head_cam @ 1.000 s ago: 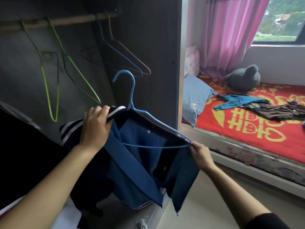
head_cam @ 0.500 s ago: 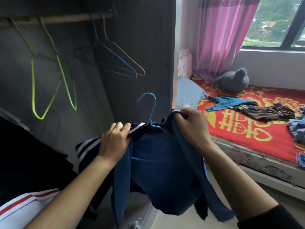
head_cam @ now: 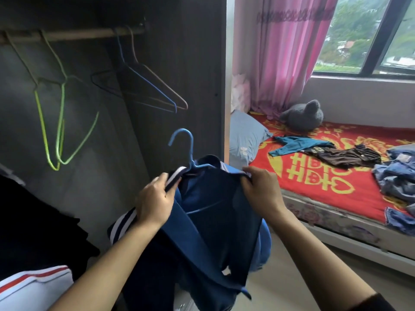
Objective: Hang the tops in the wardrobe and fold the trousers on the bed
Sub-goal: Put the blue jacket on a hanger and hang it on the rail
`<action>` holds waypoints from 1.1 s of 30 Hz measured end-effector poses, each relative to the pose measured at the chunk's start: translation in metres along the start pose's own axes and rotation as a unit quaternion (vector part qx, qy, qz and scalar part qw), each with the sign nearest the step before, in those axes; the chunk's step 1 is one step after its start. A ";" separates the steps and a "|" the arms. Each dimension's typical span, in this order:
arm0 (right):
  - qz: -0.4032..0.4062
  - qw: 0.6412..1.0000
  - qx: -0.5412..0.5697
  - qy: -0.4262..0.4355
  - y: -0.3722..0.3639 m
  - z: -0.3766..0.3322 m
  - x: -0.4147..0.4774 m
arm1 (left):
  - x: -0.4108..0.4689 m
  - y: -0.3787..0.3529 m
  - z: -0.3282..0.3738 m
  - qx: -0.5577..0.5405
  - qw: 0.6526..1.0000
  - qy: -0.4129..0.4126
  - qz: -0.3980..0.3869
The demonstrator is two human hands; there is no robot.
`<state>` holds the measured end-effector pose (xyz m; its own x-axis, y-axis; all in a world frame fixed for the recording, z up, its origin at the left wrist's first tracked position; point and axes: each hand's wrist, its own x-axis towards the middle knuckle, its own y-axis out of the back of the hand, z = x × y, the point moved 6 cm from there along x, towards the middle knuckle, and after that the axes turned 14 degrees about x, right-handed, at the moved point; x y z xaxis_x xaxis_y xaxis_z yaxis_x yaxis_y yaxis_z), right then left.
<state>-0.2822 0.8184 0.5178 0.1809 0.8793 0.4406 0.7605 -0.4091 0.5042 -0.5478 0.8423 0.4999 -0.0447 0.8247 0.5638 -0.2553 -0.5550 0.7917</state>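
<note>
1. while the blue hanger (head_cam: 186, 142) sits inside the navy top (head_cam: 213, 221), only its hook and a stretch of its lower bar show.
2. the left hand (head_cam: 155, 198) curls round the striped collar, its fingertips hidden in cloth.
3. the right hand (head_cam: 261, 189) pinches the right shoulder seam.
4. the top hangs near, in front of the open wardrobe (head_cam: 190, 52), below its rail (head_cam: 78, 34); the hem is cut off.
5. jeans (head_cam: 395, 176) lie on the far-right bed (head_cam: 314, 182), partly out of frame.

A navy top (head_cam: 213, 223) with a white-striped collar drapes over a blue hanger (head_cam: 191, 151) before the open wardrobe (head_cam: 190, 63). A teal top (head_cam: 298, 145) and crumpled denim trousers (head_cam: 396, 173) lie on the red bed (head_cam: 318, 182).
</note>
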 end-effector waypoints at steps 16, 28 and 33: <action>-0.223 0.969 -0.093 -0.061 -0.064 0.016 -0.049 | 0.003 0.005 -0.032 -0.145 0.971 0.189 0.027; -0.085 0.978 0.113 0.154 -0.034 -0.071 0.005 | 0.014 0.014 -0.011 -0.209 0.977 0.040 0.012; -0.062 0.987 0.008 0.146 0.006 -0.031 0.024 | 0.032 0.044 -0.032 -0.255 0.964 0.062 0.053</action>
<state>-0.2927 0.8297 0.5540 -0.1006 0.8133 0.5731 0.7754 -0.2969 0.5573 -0.5912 0.8475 0.5451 -0.2032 0.7906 0.5776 -0.6824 -0.5374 0.4955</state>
